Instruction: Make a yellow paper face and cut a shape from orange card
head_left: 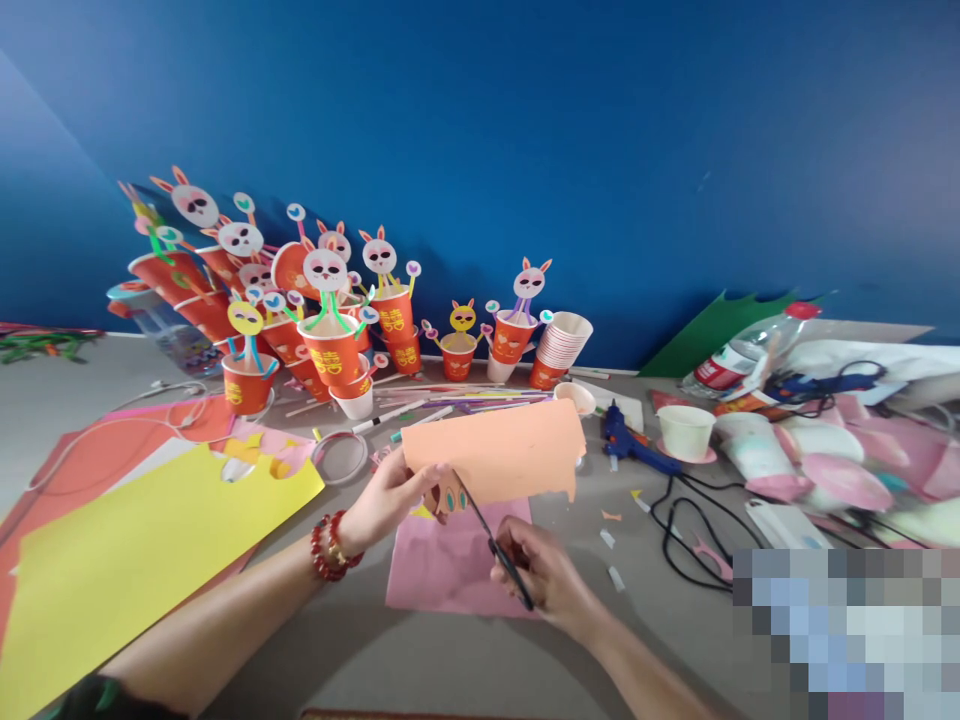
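Note:
My left hand [390, 495], with red beads at the wrist, pinches the left end of an orange paper sheet [495, 450]. Drawn shapes in green and brown show at the sheet's lower left, close to my left fingers. My right hand [536, 570] is closed round dark scissors [512, 573]. The scissor blades point up and left and reach the lower edge of the orange sheet beside the drawn shapes. Below both hands a pink paper sheet [450, 570] lies on the grey table [360, 650].
Decorated red cups [330, 360] with rabbit faces stand at the back left. Stacked cups [562, 345] are behind the sheet. A blue glue gun [637, 440] with black cable, a white cup [685, 432] and a bottle [750, 350] lie right. Yellow paper [150, 550] covers the left.

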A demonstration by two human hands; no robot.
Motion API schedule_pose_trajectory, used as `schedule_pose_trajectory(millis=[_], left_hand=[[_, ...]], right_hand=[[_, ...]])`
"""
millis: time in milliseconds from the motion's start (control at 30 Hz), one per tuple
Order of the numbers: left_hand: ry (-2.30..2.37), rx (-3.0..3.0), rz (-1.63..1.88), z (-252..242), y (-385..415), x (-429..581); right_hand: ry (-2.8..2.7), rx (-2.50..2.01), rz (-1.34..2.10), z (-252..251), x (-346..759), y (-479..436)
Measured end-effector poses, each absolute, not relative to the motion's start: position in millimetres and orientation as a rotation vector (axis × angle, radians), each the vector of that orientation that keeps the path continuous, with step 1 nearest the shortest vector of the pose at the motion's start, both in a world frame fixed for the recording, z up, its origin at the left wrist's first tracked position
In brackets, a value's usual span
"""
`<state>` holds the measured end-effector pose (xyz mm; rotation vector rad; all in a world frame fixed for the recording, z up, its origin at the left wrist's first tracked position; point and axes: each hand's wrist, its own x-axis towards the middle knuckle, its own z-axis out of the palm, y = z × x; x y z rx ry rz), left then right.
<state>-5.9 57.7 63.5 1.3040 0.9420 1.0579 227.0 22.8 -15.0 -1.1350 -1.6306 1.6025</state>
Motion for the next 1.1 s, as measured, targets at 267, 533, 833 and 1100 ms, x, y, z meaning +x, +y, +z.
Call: schedule_pose_trajectory(millis=[267, 533, 833, 1100], left_hand=[[0.880, 1.314, 0.809, 62.3, 49.9, -13.8], [0.938, 1.180, 0.974, 60.2, 38.1, -18.7], [0.979, 1.159, 1.121, 49.8, 34.6, -15.2], [0.907, 1.203, 1.126, 47.2, 31.5, -15.1]], right_hand=[[-1.651, -1.148, 1.514, -12.6, 222.8, 22.5], [-1.556, -1.151, 1.669, -9.1, 218.9, 14.1], [-1.466, -0.996, 1.868, 16.0, 209.0, 11.3], [-1.495, -1.004, 1.944, 20.7, 210.9, 11.9]])
